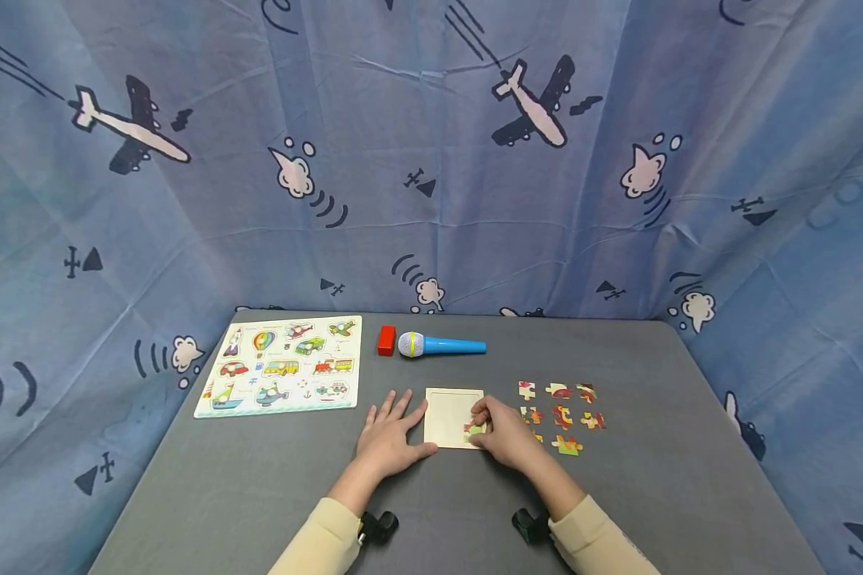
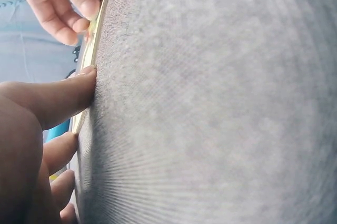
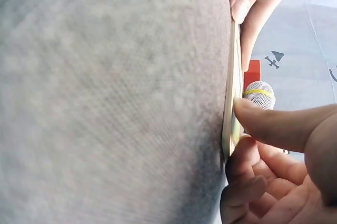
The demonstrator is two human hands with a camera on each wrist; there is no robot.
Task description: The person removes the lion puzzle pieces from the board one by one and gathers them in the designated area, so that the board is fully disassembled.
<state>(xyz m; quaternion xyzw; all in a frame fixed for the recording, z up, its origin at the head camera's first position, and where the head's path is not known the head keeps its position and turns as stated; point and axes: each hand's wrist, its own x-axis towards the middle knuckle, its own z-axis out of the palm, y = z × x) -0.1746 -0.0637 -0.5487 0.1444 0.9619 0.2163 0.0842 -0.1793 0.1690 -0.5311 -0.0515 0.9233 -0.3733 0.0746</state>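
Observation:
A square cream puzzle tray (image 1: 447, 415) lies flat on the grey table, with a green and red jigsaw piece (image 1: 471, 431) in its lower right corner. My right hand (image 1: 509, 435) holds this piece between thumb and curled index finger, right at the tray's right edge. From the other side my left hand (image 1: 388, 441) steadies the tray, its fingers spread and fairly straight. In the left wrist view the left thumb (image 2: 68, 95) presses the tray's near edge. Several loose jigsaw pieces (image 1: 563, 415) lie to the right, some partly hidden by the right hand.
A vehicle picture board (image 1: 280, 367) lies at the back left. Beyond the tray are a red block (image 1: 386, 340) and a blue toy microphone (image 1: 453, 346). A blue curtain (image 1: 431, 200) with printed airplanes hangs behind the table.

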